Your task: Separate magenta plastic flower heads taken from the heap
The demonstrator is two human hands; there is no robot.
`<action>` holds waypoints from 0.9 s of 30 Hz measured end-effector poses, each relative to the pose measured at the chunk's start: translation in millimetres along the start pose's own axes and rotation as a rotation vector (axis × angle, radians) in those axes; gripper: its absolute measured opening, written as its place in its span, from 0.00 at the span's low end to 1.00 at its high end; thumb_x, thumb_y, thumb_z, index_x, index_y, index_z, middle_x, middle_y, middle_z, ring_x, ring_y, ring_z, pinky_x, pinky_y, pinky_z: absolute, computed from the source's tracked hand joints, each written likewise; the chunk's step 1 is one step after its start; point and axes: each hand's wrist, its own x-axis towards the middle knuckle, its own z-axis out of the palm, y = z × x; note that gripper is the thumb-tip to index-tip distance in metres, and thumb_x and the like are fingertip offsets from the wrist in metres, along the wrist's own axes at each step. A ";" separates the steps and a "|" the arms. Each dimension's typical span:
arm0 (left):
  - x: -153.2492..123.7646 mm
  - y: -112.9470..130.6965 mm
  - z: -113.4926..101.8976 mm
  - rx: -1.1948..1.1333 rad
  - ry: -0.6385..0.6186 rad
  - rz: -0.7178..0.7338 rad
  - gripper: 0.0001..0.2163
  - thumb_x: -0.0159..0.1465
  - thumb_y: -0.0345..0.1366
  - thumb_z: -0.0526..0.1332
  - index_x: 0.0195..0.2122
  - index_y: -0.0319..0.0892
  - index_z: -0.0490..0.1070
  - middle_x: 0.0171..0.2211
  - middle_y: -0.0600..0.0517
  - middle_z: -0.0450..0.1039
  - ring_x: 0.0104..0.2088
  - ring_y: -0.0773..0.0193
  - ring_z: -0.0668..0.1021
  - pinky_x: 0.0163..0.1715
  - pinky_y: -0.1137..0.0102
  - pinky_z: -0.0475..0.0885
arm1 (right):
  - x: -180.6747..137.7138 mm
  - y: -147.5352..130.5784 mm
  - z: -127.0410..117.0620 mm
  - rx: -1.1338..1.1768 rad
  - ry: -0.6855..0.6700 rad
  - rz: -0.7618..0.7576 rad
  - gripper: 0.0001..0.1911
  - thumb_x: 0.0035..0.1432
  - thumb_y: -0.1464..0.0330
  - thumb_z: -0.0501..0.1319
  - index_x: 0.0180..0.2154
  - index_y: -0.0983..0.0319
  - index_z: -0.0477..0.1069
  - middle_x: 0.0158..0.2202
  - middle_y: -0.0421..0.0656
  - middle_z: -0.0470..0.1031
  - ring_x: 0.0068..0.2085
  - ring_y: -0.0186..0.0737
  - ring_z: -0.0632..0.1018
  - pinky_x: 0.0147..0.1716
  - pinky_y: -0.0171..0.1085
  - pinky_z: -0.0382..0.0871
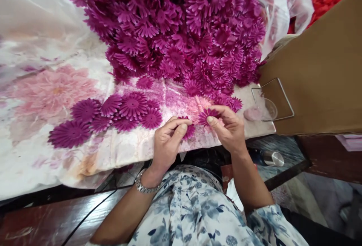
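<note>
A person is working with both hands near the front edge of a table covered by a stained cloth (25,163). The left hand (166,140) is closing its thumb and first finger, with almost no gap, on one purple flower (188,132), whose petals are showing under the fingertips. The right hand (229,127) is holding another flower (206,116) in a similar pinch, with the thumb lying on its petals; how hard either hand is pressing, one cannot tell. The two flowers are staying close to each other, but they seem to be apart. For good handling, the fingers should probably be pinching near the middle of each flower, because the thin petals could be bending or creasing under a strong press. It would also be helping to keep both flowers low over the cloth, so that a dropped one is not falling off the edge. Behind the hands a big pile of flowers (181,31) is rising, and to the left a loose group of flowers (132,104) is lying, partly overlapping. To the right, a clear cup (270,109) and a bent wire (285,97) are resting beside a cardboard box (319,65).
</note>
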 end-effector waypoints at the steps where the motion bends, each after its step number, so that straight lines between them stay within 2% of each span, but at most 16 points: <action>1: -0.1 -0.3 -0.9 -0.013 0.014 -0.021 0.06 0.59 0.35 0.62 0.34 0.43 0.79 0.28 0.53 0.70 0.29 0.68 0.70 0.30 0.74 0.64 | 4.4 5.0 -5.5 -0.073 0.057 -0.014 0.14 0.57 0.66 0.59 0.46 0.59 0.69 0.36 0.41 0.74 0.33 0.33 0.74 0.34 0.35 0.69; 3: 0.6 -0.5 -0.9 -0.080 0.047 -0.072 0.09 0.57 0.33 0.63 0.39 0.44 0.77 0.34 0.52 0.73 0.31 0.69 0.72 0.32 0.75 0.66 | 15.4 17.3 -17.0 -0.286 0.149 -0.049 0.17 0.56 0.67 0.59 0.48 0.59 0.68 0.38 0.43 0.74 0.33 0.35 0.72 0.37 0.38 0.69; 6: 4.0 2.4 3.3 -0.212 0.105 -0.155 0.20 0.51 0.31 0.66 0.47 0.45 0.72 0.41 0.51 0.73 0.32 0.70 0.73 0.31 0.76 0.69 | 31.2 35.8 -27.9 -0.671 0.224 -0.065 0.18 0.53 0.69 0.60 0.48 0.60 0.69 0.39 0.47 0.72 0.39 0.43 0.71 0.43 0.47 0.66; 8: 6.6 6.0 6.8 -0.266 0.124 -0.210 0.21 0.48 0.30 0.67 0.45 0.44 0.71 0.38 0.52 0.73 0.29 0.71 0.73 0.28 0.77 0.70 | 37.7 44.4 -30.1 -0.850 0.254 -0.067 0.22 0.52 0.69 0.60 0.51 0.62 0.68 0.41 0.50 0.71 0.43 0.48 0.69 0.46 0.51 0.63; 10: 8.3 9.3 9.2 -0.278 0.117 -0.275 0.17 0.47 0.31 0.68 0.39 0.41 0.72 0.32 0.53 0.72 0.25 0.72 0.72 0.23 0.78 0.69 | 40.0 48.3 -30.5 -0.916 0.265 -0.092 0.23 0.53 0.70 0.59 0.53 0.64 0.66 0.46 0.54 0.70 0.46 0.50 0.68 0.47 0.52 0.63; 14: 9.0 11.3 10.0 -0.300 0.146 -0.316 0.15 0.45 0.30 0.68 0.34 0.41 0.70 0.27 0.55 0.72 0.22 0.71 0.72 0.17 0.78 0.68 | 35.0 42.1 -29.7 -0.869 0.179 -0.189 0.18 0.57 0.72 0.54 0.50 0.64 0.68 0.46 0.53 0.71 0.48 0.48 0.69 0.48 0.48 0.64; 19: 9.6 9.1 9.3 -0.341 0.188 -0.283 0.14 0.45 0.29 0.67 0.33 0.41 0.69 0.24 0.56 0.73 0.22 0.71 0.73 0.22 0.76 0.69 | 15.9 13.1 -13.1 -0.642 0.205 -0.344 0.12 0.59 0.70 0.55 0.44 0.60 0.71 0.39 0.47 0.74 0.42 0.43 0.72 0.44 0.44 0.66; 22: 8.5 9.7 9.8 -0.371 0.170 -0.286 0.15 0.45 0.28 0.68 0.35 0.40 0.71 0.24 0.56 0.75 0.23 0.71 0.74 0.27 0.75 0.70 | 3.6 -4.6 9.4 -0.422 -0.008 -0.433 0.07 0.58 0.68 0.58 0.40 0.60 0.71 0.32 0.44 0.74 0.36 0.39 0.72 0.37 0.39 0.67; 24: 6.5 10.9 9.7 -0.402 0.147 -0.326 0.14 0.45 0.29 0.68 0.35 0.39 0.72 0.23 0.56 0.74 0.23 0.72 0.74 0.28 0.75 0.70 | -0.9 -9.8 22.2 -0.354 -0.110 -0.442 0.05 0.58 0.67 0.59 0.36 0.60 0.70 0.29 0.42 0.73 0.33 0.38 0.71 0.36 0.38 0.67; 27: 3.0 11.7 7.8 -0.433 0.107 -0.345 0.13 0.46 0.29 0.67 0.35 0.39 0.74 0.24 0.55 0.75 0.24 0.71 0.75 0.32 0.74 0.71 | -2.3 -8.9 28.6 -0.291 -0.127 -0.347 0.05 0.57 0.65 0.60 0.35 0.61 0.69 0.27 0.40 0.69 0.31 0.37 0.70 0.34 0.38 0.67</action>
